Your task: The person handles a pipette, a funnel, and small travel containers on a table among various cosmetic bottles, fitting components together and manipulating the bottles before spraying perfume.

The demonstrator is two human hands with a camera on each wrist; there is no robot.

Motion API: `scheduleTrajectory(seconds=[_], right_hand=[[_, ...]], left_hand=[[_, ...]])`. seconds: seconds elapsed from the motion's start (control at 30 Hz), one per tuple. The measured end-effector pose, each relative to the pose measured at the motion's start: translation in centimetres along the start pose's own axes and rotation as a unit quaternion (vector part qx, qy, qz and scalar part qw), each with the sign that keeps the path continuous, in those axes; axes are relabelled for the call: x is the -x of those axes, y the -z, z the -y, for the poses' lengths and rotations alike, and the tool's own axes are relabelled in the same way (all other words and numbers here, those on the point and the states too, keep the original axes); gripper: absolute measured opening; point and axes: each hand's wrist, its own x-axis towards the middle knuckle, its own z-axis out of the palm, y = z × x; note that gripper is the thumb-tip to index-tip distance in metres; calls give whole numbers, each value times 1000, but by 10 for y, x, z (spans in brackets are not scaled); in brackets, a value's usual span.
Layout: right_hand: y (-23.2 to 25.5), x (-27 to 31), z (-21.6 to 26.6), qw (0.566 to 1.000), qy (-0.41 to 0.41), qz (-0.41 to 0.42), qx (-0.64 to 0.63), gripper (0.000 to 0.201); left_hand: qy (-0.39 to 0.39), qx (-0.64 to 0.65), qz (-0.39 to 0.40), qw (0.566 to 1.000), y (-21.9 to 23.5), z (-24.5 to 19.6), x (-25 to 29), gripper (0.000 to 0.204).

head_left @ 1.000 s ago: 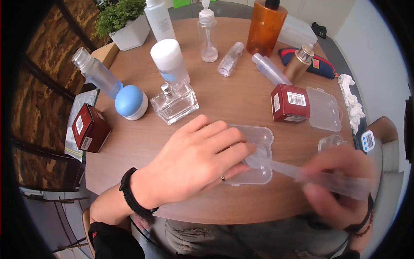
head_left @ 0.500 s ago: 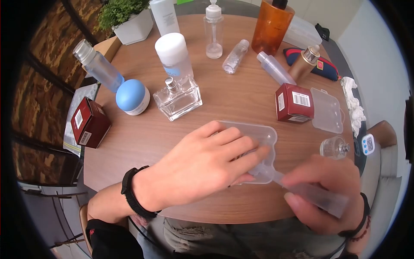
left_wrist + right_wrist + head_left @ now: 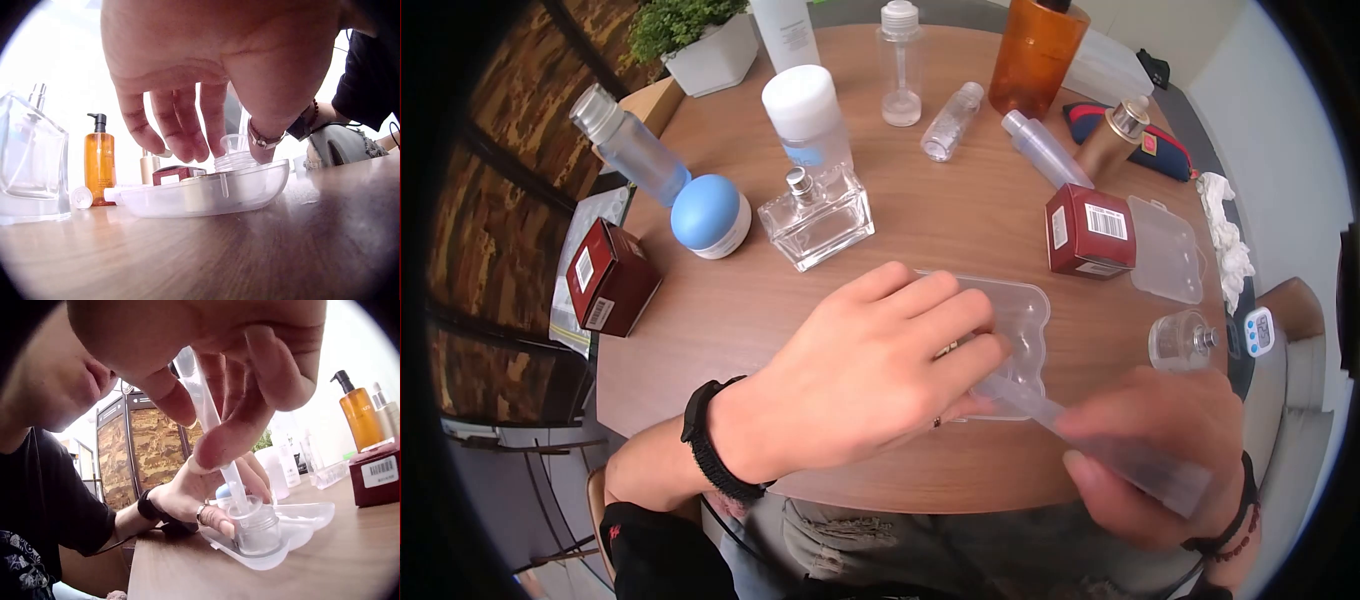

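In the head view my left hand (image 3: 870,360) reaches over a clear scalloped plastic case (image 3: 1030,305), palm down. Its thumb and fingers hold a small clear jar (image 3: 259,536) with a threaded neck, standing in the case. The hand hides that jar from above. A thin clear ring-shaped piece (image 3: 255,506) sits tilted at its mouth. My right hand (image 3: 1160,440) pinches a translucent plastic stick (image 3: 1042,408), wide at one end and narrow at the other. In the right wrist view the narrow end points down into the ring at the mouth of the jar.
A glass perfume bottle (image 3: 820,220), a blue-lidded jar (image 3: 712,215) and a white-capped bottle (image 3: 802,105) stand left of the case. A red box (image 3: 1090,230) and a round glass bottle (image 3: 1180,340) are at right. An amber pump bottle (image 3: 1038,55) stands at the back.
My right hand has shifted slightly left with the stick, which now slants more steeply in the head view. The left hand stays at the case, its fingers slightly shifted.
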Motion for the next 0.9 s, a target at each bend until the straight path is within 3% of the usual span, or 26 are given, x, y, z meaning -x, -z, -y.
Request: scheduleTrajectory(seconds=[0.07,0.1,0.2,0.27,0.33,0.5,0.6,0.67,0.73,0.87,0.9], right_hand=[[8,1,-3,999,37,26,7,25],[11,2,0,999,32,-3,-14,26],[1,5,4,995,-35,-51,-72,29],[-3,-2,-1,1000,9,1,-7,27],[0,-2,-1,1000,29,0,3,27],[5,3,5,1000,-3,-25,-7,24],[27,5,15,998,27,-23,59,24],[19,5,5,999,31,-31,29,21],[5,3,-1,1000,-7,17,-2,18],[3,5,0,995,58,-72,-47,24],[7,6,3,997,50,-52,-20,31]], left_hand=[[-6,1,-11,1000,-2,1,-1,35],[-6,3,-22,1000,-3,1,1,34],[-2,6,-24,1000,-4,2,1,34],[-6,5,-17,1000,-2,1,-1,35],[6,-1,-13,1000,-1,0,1,35],[7,1,-19,1000,-3,0,1,36],[2,20,-32,999,-4,1,2,35],[9,21,-32,999,-3,0,3,35],[5,28,-37,999,-3,0,0,35],[9,23,-21,999,-2,3,2,36],[5,29,-27,999,-3,3,2,36]])
